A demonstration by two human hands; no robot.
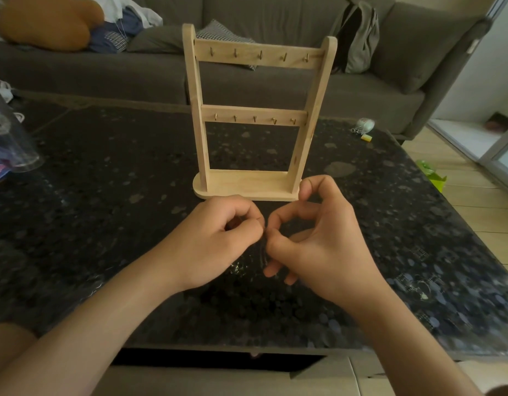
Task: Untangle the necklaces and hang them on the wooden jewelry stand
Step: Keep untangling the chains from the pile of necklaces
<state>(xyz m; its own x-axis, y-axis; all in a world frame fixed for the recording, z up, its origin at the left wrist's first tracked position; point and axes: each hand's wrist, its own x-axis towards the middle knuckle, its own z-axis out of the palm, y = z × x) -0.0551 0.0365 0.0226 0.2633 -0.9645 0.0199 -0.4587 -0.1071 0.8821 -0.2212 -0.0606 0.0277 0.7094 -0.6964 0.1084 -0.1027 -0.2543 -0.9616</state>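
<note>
Two grips on one tangle: left hand (218, 241) and right hand (318, 244) each pinch the necklaces (262, 252), thumb and forefinger closed tight, strands hanging toward the surface (104, 172). Wooden jewelry stand (255, 115) is upright straight ahead, hooks (260, 54) bare; right hand nearer its base.

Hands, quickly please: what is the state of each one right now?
Left hand: closed, pinching the tangled necklaces.
Right hand: closed, pinching the same necklaces from the other side.
</note>
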